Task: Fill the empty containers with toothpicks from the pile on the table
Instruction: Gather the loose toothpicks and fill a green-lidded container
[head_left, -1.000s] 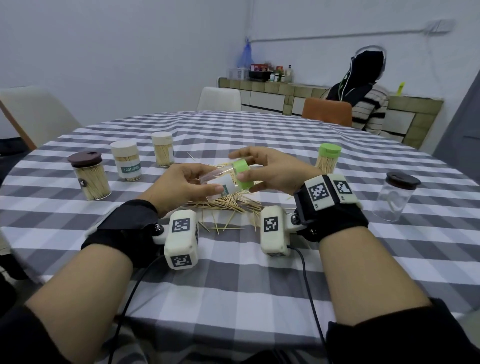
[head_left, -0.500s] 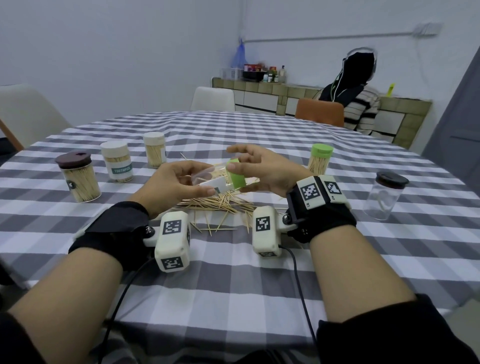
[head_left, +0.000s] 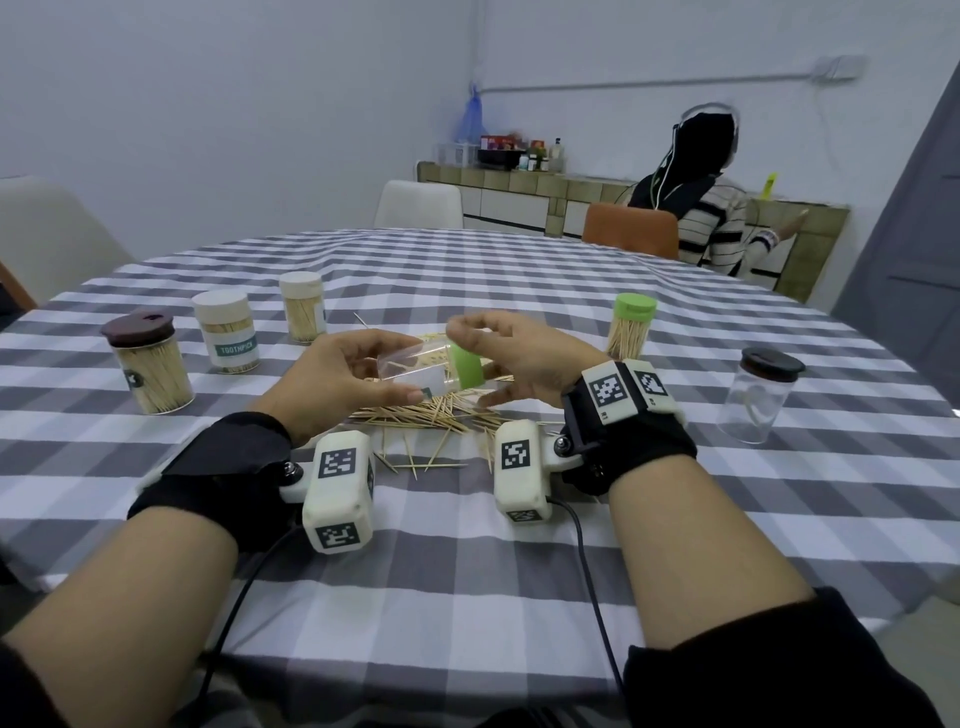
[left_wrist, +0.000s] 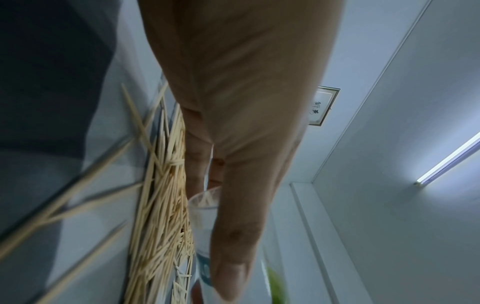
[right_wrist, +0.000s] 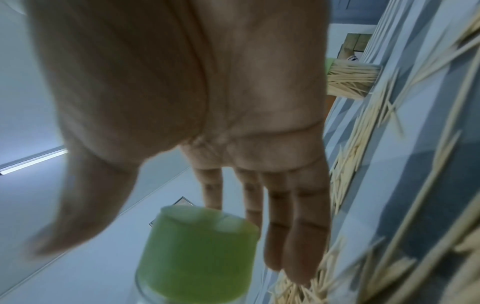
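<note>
My left hand is gripping a clear container on its side, thumb beneath and fingers curled over it. My right hand is hovering at its green lid, fingers loosely spread, holding nothing. Both are hanging just above the toothpick pile on the checked table.

The left hand hides part of the clear container; its contents are unreadable.
</note>
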